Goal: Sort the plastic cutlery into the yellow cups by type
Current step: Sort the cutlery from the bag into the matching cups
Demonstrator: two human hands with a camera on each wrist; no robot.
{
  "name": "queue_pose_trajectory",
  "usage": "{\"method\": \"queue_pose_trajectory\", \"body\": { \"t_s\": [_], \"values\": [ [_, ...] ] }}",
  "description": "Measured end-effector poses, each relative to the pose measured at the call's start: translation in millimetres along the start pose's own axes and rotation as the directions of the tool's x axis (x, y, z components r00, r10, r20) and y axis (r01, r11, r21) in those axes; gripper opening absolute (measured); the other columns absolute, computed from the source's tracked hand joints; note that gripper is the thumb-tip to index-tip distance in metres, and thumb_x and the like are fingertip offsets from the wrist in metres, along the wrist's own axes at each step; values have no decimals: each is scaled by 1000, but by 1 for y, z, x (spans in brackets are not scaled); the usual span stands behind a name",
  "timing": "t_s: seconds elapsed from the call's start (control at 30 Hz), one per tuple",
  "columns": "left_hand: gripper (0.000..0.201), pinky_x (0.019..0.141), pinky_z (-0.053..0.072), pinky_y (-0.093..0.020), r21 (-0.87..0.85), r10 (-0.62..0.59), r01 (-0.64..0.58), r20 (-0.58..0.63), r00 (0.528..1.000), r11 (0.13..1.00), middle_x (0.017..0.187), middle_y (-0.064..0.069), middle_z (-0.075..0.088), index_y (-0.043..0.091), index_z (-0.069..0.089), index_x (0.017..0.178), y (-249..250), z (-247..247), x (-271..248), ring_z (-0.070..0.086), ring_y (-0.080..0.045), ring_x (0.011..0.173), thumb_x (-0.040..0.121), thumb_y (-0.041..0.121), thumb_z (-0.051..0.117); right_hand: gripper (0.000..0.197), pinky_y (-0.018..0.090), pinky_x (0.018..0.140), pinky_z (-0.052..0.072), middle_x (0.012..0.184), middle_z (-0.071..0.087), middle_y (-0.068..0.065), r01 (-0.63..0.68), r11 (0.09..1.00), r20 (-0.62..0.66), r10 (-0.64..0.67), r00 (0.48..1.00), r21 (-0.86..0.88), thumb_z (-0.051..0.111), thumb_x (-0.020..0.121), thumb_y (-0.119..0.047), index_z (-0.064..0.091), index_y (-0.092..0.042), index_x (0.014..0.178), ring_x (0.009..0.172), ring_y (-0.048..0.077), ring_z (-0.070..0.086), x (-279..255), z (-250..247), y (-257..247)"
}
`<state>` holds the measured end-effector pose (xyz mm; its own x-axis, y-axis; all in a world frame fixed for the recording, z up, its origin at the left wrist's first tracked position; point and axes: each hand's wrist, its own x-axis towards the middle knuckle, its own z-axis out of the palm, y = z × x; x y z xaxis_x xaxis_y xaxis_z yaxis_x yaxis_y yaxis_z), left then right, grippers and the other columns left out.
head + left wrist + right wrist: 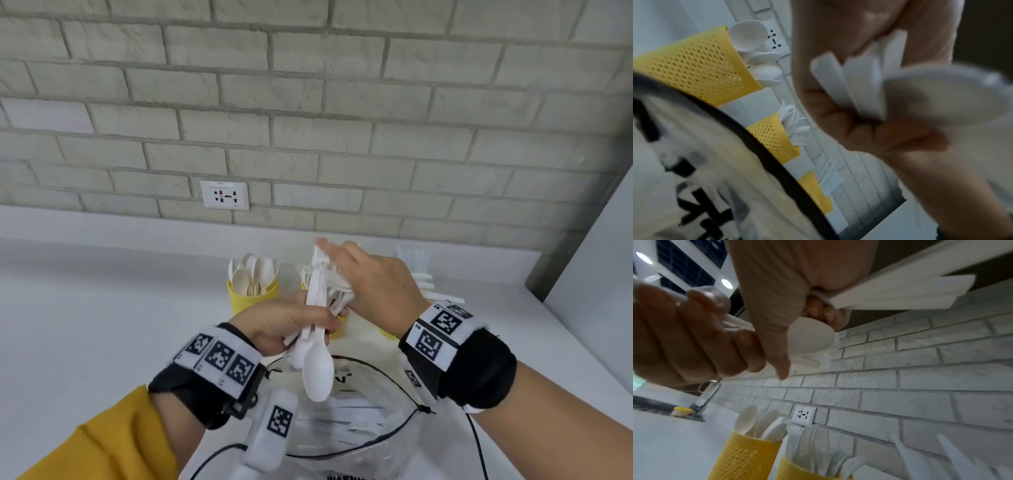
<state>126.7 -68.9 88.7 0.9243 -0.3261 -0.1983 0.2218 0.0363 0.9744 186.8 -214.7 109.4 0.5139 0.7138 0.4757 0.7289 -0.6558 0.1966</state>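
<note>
My left hand point(277, 322) grips a bundle of white plastic cutlery point(317, 308) above the bag. One spoon point(318, 373) of the bundle hangs bowl down. My right hand point(373, 284) reaches over the top of the bundle, its fingers point(824, 311) curled round several flat handles point(900, 293). In the left wrist view my left hand point(869, 129) holds handles and a spoon bowl point(941, 95). Three yellow mesh cups stand by the wall: the spoon cup point(253, 298), the fork cup point(797, 470) and a knife cup point(813, 190), the last two mostly hidden behind my hands in the head view.
A clear plastic bag point(359, 438) with several white pieces lies open on the white counter point(102, 325) below my hands. On the brick wall behind the cups sits a socket point(224, 194). A tap point(705, 399) stands far left.
</note>
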Motion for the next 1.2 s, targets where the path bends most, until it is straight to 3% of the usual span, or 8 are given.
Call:
{"method": "queue_pose_trajectory", "body": {
  "t_s": [0.1, 0.17, 0.3, 0.47, 0.63, 0.9, 1.07, 1.2],
  "values": [
    [13, 54, 46, -16, 68, 132, -123, -148, 980, 990, 60, 7, 57, 12, 57, 80, -9, 3, 6, 54, -6, 53, 74, 4, 65, 89, 31, 54, 43, 116, 60, -4, -165, 940, -7, 175, 985, 298, 72, 71, -22, 23, -27, 145, 71, 18, 64, 1, -13, 19],
    [14, 50, 45, -15, 104, 171, -150, -239, 956, 983, 60, 3, 57, 13, 57, 76, -12, 3, 8, 55, -8, 52, 83, 2, 62, 75, 22, 58, 38, 84, 55, -15, -233, 803, -56, 313, 948, 549, 68, 74, -10, 34, -25, 139, 60, 0, 51, -1, -19, 32],
    [18, 52, 41, -18, 167, 237, -191, -326, 915, 967, 63, -4, 60, 11, 61, 66, -15, 5, 8, 56, -16, 61, 83, 17, 62, 17, 10, 44, 29, 40, 40, -11, -266, 496, -78, 568, 819, 827, 61, 80, 1, 62, -13, 88, 40, 4, 37, -4, -25, 38],
    [16, 69, 47, -27, 117, 275, -249, -377, 884, 961, 72, -6, 65, 11, 65, 65, -21, 11, 10, 62, -20, 74, 77, 20, 59, 8, 11, 48, 34, 46, 48, -13, -219, 359, -12, 542, 840, 907, 63, 84, -11, 66, -9, 77, 44, 2, 40, -3, -28, 18],
    [18, 72, 47, -31, 155, 312, -272, -406, 859, 950, 71, -9, 65, 13, 64, 60, -22, 16, 8, 63, -19, 71, 73, 24, 57, 19, 18, 38, 25, 38, 29, -12, -90, -62, 108, 668, 736, 994, 58, 90, -20, 60, -12, 72, 36, 7, 24, 4, -31, 16],
    [18, 56, 44, -9, 248, 400, -320, -435, 806, 914, 75, -8, 61, 0, 61, 81, -22, 31, 9, 57, -1, 60, 92, 3, 47, 25, 16, 56, 45, 61, 55, -12, -335, 365, 96, 539, 837, 869, 77, 72, -22, 52, -26, 72, 54, -2, 53, 0, -4, -20],
    [23, 56, 41, -10, 249, 372, -291, -410, 833, 924, 74, -7, 58, 4, 58, 74, -25, 30, 3, 54, -3, 62, 92, 4, 43, 27, 11, 62, 44, 87, 63, 0, -381, 392, 142, 517, 844, 837, 65, 82, -25, 54, -10, 102, 79, 14, 60, 3, 3, -27],
    [29, 55, 40, -13, 230, 348, -271, -436, 830, 935, 64, 3, 57, 11, 58, 65, -28, 30, 1, 53, -5, 61, 92, 10, 46, 7, 25, 62, 47, 77, 64, 2, -381, 323, 182, 506, 843, 867, 59, 84, -16, 59, -10, 87, 72, 20, 61, 4, 3, -32]
  ]
}}
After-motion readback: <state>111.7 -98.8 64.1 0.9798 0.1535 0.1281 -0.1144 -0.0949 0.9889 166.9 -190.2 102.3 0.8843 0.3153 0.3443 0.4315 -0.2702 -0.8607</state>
